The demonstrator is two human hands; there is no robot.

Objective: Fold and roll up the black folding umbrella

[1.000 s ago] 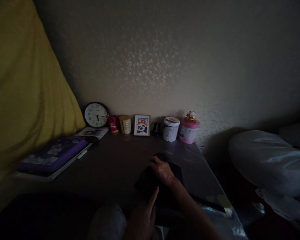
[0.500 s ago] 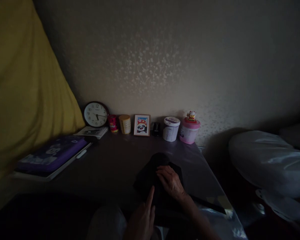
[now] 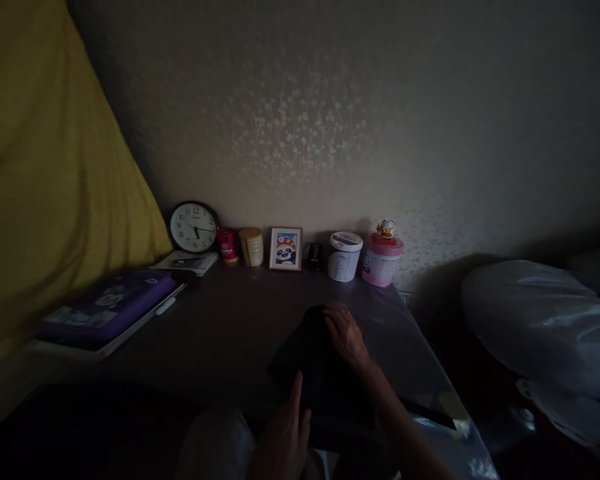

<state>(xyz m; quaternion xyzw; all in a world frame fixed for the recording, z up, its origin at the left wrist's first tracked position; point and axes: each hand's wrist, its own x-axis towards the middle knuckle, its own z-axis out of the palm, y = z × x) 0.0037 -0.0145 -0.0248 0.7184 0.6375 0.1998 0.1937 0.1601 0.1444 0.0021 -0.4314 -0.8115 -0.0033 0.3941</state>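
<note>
A piece of black cloth lies partly folded on the dark table, near its front edge. Its folds are hard to make out in the dim light. My right hand is at its far right edge, fingers bent together over the material. Lower down, my left hand rests at the near part of the cloth with the index finger stretched forward and the thumb apart. A dark strap-like strip sticks out to the right, beyond my right forearm.
Along the wall stand a round clock, a red can, a yellowish container, a framed panda picture, a white tub and a pink-lidded tub. A purple case lies left; pale plastic bags sit right.
My right hand has moved up and slightly right, to the cloth's far edge. The cloth's right corner no longer shows, and its outline has changed. My left hand has hardly moved.
</note>
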